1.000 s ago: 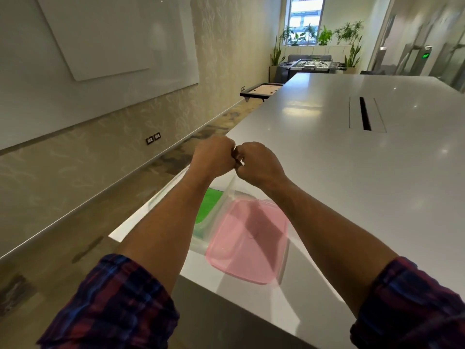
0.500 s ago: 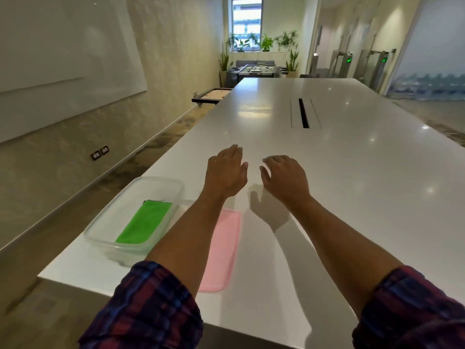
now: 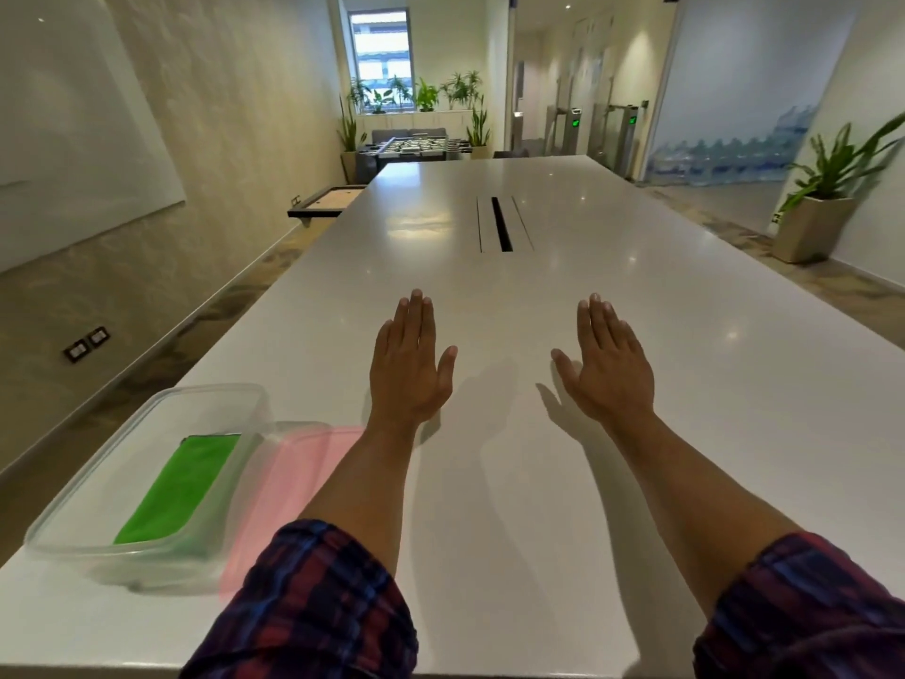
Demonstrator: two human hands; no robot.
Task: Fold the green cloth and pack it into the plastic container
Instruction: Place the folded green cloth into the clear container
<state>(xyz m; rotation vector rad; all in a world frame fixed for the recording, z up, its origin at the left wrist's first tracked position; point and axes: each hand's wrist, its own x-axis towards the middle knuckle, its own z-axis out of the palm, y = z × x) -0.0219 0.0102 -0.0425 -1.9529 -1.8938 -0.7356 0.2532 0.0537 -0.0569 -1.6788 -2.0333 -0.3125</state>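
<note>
- Head view, nearest the wearer: two plaid sleeves [image 3: 313, 605] are seen at the bottom edge, pushed up so that both forearms are bare, presumably to keep fabric out of the work
- Left of the left forearm, the plastic container [image 3: 73, 536] is set on the near left corner of the white table [image 3: 636, 267], within easy reach; it stands open, without a cover
- Inside the container the green cloth [image 3: 181, 487] is laid flat as a narrow folded rectangle along the right-hand side of the floor, which suggests that folding and packing are already done
- Touching the container's right wall, a pink lid [image 3: 289, 482] is laid flat on the table, partly hidden by the left forearm; it is judged to be kept there for closing, though closing is not named in the task
- Beyond the container, the left hand [image 3: 409, 370] is held flat, palm down, fingers straight and together, thumb spread; nothing is gripped
- Further right of the container, the right hand [image 3: 607, 370] is held the same way, fingers straight and close, thumb out, holding nothing; whether either palm touches the table cannot be told, though shadows lie close beneath
- Both hands are kept well apart from the container, a resting pose that is read as work being finished
- Far beyond the container, a dark slot [image 3: 500, 223] is cut in the table's middle
</note>
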